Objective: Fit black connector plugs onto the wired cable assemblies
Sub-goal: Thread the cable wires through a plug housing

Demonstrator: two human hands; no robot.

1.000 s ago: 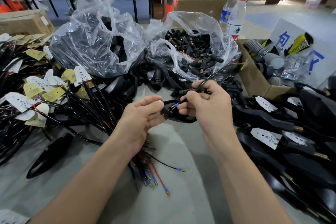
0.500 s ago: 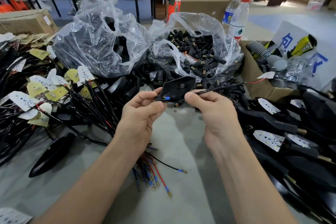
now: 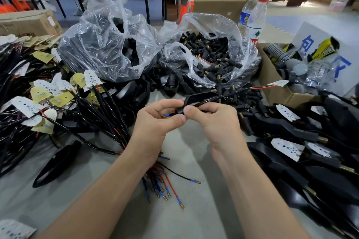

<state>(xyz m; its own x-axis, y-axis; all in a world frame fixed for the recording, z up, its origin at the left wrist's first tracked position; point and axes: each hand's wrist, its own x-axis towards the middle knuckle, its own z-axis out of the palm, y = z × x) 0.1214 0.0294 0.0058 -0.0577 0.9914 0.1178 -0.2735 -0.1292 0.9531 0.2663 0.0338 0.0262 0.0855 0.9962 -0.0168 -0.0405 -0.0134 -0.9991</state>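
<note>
- Both hands meet mid-scene: the left hand [image 3: 161,118] pinches a blue-sleeved terminal [image 3: 167,115], and the right hand [image 3: 213,120] grips the black connector plug [image 3: 191,99] and its cable [image 3: 229,94].
- Far right, a clear bag [image 3: 242,44] holds spare plugs.
- Unfitted cable assemblies [image 3: 116,130] lie left.
- Likely step: threading wire through the plug.
- Next: draw the terminal through and seat it.

Grey table [image 3: 194,219] bears cable assemblies [image 3: 97,106], 2 bags [image 3: 108,44].

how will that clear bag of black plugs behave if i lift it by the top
Probably floppy: the clear bag is thin crumpled film sagging round the plugs. Its mouth gapes open, so plugs may well shift and spill.
</note>
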